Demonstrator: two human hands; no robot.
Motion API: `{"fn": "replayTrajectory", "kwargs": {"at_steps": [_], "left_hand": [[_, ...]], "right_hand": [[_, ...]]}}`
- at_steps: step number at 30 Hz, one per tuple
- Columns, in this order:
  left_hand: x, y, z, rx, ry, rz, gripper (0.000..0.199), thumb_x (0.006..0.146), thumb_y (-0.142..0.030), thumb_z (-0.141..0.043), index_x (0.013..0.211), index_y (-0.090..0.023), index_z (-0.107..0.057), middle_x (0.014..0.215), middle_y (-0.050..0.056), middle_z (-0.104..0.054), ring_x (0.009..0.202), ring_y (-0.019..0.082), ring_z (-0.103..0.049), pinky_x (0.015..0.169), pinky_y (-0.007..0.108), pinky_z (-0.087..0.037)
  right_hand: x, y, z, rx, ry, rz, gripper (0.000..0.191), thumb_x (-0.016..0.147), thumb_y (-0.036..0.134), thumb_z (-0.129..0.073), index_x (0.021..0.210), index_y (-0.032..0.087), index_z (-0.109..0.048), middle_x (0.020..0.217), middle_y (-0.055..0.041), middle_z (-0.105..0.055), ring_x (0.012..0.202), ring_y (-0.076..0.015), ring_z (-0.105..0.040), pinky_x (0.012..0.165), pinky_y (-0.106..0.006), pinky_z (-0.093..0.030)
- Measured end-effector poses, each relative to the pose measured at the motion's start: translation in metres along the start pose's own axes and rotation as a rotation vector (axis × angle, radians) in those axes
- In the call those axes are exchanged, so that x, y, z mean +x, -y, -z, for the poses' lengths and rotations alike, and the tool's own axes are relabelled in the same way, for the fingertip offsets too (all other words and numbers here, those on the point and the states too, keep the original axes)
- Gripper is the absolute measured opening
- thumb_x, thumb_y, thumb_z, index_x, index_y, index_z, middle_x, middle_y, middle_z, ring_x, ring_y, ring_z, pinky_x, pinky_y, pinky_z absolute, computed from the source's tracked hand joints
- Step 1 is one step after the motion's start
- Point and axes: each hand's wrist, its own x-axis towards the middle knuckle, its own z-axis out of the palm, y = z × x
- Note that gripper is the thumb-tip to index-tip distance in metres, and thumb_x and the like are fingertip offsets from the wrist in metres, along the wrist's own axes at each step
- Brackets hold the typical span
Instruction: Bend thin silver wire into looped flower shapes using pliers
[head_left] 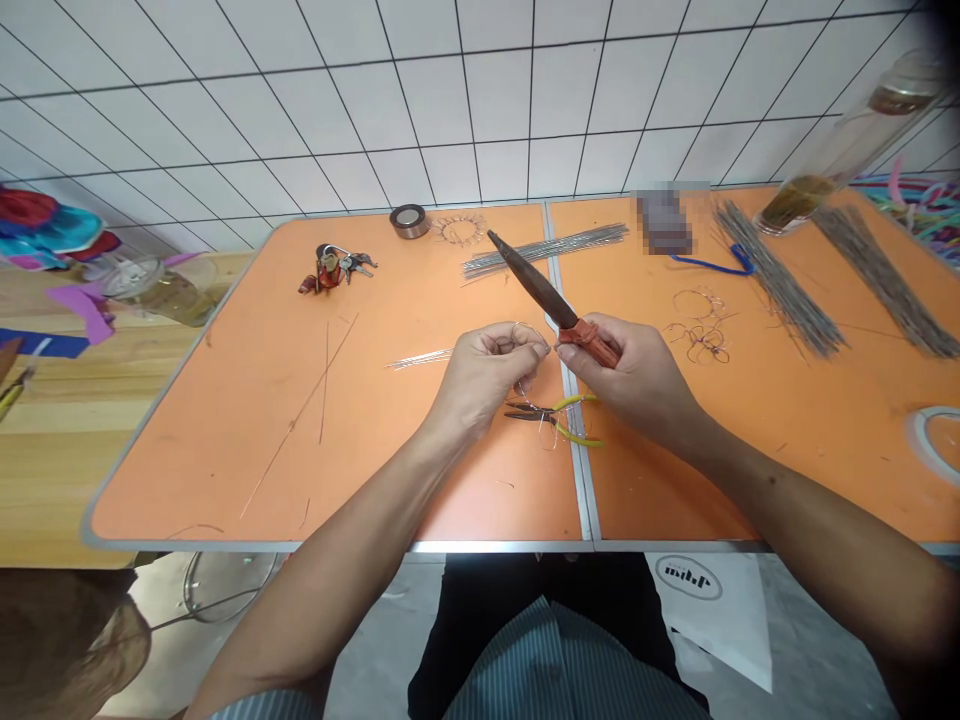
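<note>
My left hand (495, 375) is closed in a pinch on a thin wire (534, 327), which curves above the fingertips. My right hand (634, 370) grips the reddish-brown handle of a dark, long tapered tool (534, 283), its tip pointing up and left; its exact kind is unclear. The fingertips of both hands are close together near the table's seam. Just below them lie small pliers with yellow handles (574, 402), their jaws towards the left, with thin bent wire across them. Several short silvery wires (420, 359) lie beside my left hand.
The orange table (187, 430) carries keys (341, 266), black tape (410, 221), wire bundles (555, 248) (787, 285) (889, 280), twisted wire pieces (701, 335) and loose wires (292, 425). A clear jar (795, 205) stands at back right. Behind is a tiled wall (495, 100).
</note>
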Motion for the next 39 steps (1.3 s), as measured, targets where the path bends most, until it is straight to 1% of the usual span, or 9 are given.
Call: {"fn": "replayTrajectory", "kwargs": {"at_steps": [6,11,19,25,30,35,39], "left_hand": [[-0.001,0.003,-0.003,0.064,-0.043,-0.041,0.013,0.081,-0.024,-0.079,0.071,-0.019,-0.072,0.058,-0.004,-0.059,0.052,0.008,-0.049,0.052,0.021,-0.042],[-0.002,0.003,-0.004,0.093,-0.041,-0.044,0.014,0.084,-0.025,-0.078,0.073,-0.019,-0.073,0.058,-0.004,-0.059,0.052,0.008,-0.049,0.052,0.021,-0.043],[-0.003,0.005,-0.009,0.132,-0.108,-0.086,0.012,0.079,-0.023,-0.075,0.07,-0.019,-0.069,0.058,-0.004,-0.058,0.05,0.007,-0.048,0.049,0.021,-0.041],[-0.004,0.005,-0.008,0.128,-0.066,-0.092,0.01,0.08,-0.024,-0.075,0.073,-0.019,-0.07,0.06,-0.003,-0.059,0.053,0.008,-0.05,0.051,0.022,-0.043],[-0.004,0.005,-0.008,0.136,-0.096,-0.089,0.009,0.078,-0.023,-0.075,0.072,-0.019,-0.07,0.059,-0.003,-0.059,0.052,0.008,-0.05,0.051,0.022,-0.041],[-0.004,0.006,-0.011,0.125,-0.114,-0.106,0.007,0.078,-0.022,-0.073,0.072,-0.019,-0.069,0.059,-0.004,-0.059,0.052,0.008,-0.048,0.05,0.022,-0.04],[-0.003,0.007,-0.01,0.113,-0.106,-0.108,0.007,0.077,-0.022,-0.074,0.072,-0.019,-0.069,0.059,-0.004,-0.059,0.052,0.008,-0.048,0.05,0.022,-0.04]], "right_hand": [[-0.001,-0.001,-0.002,-0.025,-0.008,0.014,0.015,0.1,0.032,-0.066,0.09,0.021,-0.068,0.072,0.0032,-0.049,0.066,-0.0148,-0.042,0.062,-0.032,-0.032],[0.0,0.0,-0.002,-0.046,-0.02,0.02,0.017,0.1,0.034,-0.066,0.089,0.021,-0.068,0.073,0.0021,-0.053,0.068,-0.0158,-0.045,0.063,-0.033,-0.032],[-0.002,0.0,-0.005,-0.086,-0.015,0.017,0.02,0.101,0.036,-0.065,0.088,0.021,-0.067,0.07,0.0032,-0.05,0.067,-0.0157,-0.042,0.063,-0.034,-0.031],[-0.001,0.002,-0.003,-0.088,-0.022,0.026,0.018,0.1,0.033,-0.065,0.087,0.021,-0.066,0.07,0.0039,-0.047,0.066,-0.0152,-0.04,0.063,-0.034,-0.031],[-0.002,0.004,-0.002,-0.108,-0.024,0.032,0.017,0.099,0.033,-0.064,0.087,0.021,-0.066,0.068,0.0043,-0.045,0.066,-0.0153,-0.039,0.062,-0.034,-0.03],[-0.003,0.005,-0.003,-0.125,-0.025,0.039,0.019,0.1,0.034,-0.063,0.086,0.022,-0.065,0.069,0.0034,-0.05,0.065,-0.0156,-0.042,0.062,-0.034,-0.03],[-0.004,0.005,-0.001,-0.118,-0.02,0.057,0.023,0.1,0.034,-0.064,0.081,0.022,-0.061,0.067,0.0045,-0.045,0.064,-0.0148,-0.039,0.061,-0.034,-0.03]]}}
